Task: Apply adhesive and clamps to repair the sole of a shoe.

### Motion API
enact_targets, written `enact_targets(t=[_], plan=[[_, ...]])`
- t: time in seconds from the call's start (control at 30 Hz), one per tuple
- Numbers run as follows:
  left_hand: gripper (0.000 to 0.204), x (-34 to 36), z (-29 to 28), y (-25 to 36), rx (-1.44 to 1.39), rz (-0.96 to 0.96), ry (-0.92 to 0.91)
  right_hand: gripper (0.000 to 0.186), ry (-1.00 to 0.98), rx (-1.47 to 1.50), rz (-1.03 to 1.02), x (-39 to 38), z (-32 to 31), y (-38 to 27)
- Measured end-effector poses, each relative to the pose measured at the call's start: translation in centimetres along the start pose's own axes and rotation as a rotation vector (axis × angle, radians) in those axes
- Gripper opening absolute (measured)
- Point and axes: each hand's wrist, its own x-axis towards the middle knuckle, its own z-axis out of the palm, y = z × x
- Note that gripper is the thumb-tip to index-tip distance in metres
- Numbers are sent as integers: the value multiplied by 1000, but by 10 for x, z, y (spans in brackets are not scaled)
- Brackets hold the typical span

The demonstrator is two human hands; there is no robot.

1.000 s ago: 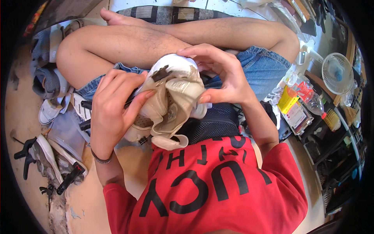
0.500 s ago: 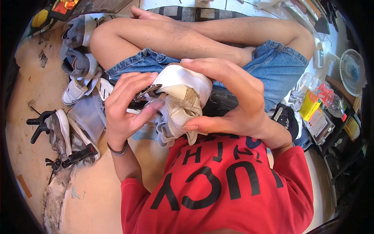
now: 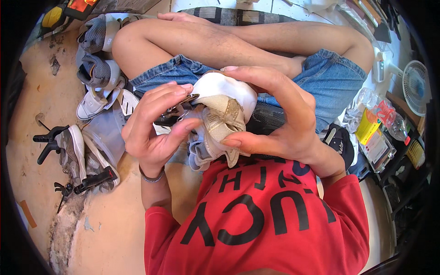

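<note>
A beige and white shoe [image 3: 221,120] is up in front of my chest, its white sole part facing away and its fabric upper hanging toward my shirt. My right hand [image 3: 293,117] grips it from the right, with fingers over the white edge and thumb pressed on the beige fabric. At the shoe's left side, my left hand [image 3: 149,123] is curled with fingertips on a small dark metal piece [image 3: 183,104], whose exact kind I cannot make out. The left thumb lies close to the beige fabric. Much of the shoe's inside is hidden.
Grey and white shoes [image 3: 97,71] line the floor at the left. Nearer lie grey sneakers [image 3: 73,153] with black clamps [image 3: 51,140]. A white fan [image 3: 416,87], plastic bottles [image 3: 396,126] and a black cap [image 3: 338,144] are at the right. My crossed legs [image 3: 183,43] lie beyond the shoe.
The left thumb has shifted right, nearer the beige fabric. The shoe is tilted slightly differently, showing more of its beige upper, and the whole view has moved a little.
</note>
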Motion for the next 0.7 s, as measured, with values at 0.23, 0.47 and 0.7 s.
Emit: enact_targets(t=[0.23, 0.47, 0.7], plan=[[36, -1, 9, 5, 114, 30, 62, 78, 2, 15, 19, 0, 0, 2], [33, 11, 5, 10, 169, -8, -26, 77, 40, 18, 30, 0, 4, 0], [32, 8, 7, 9, 234, 11, -34, 77, 68, -53, -18, 2, 8, -2]])
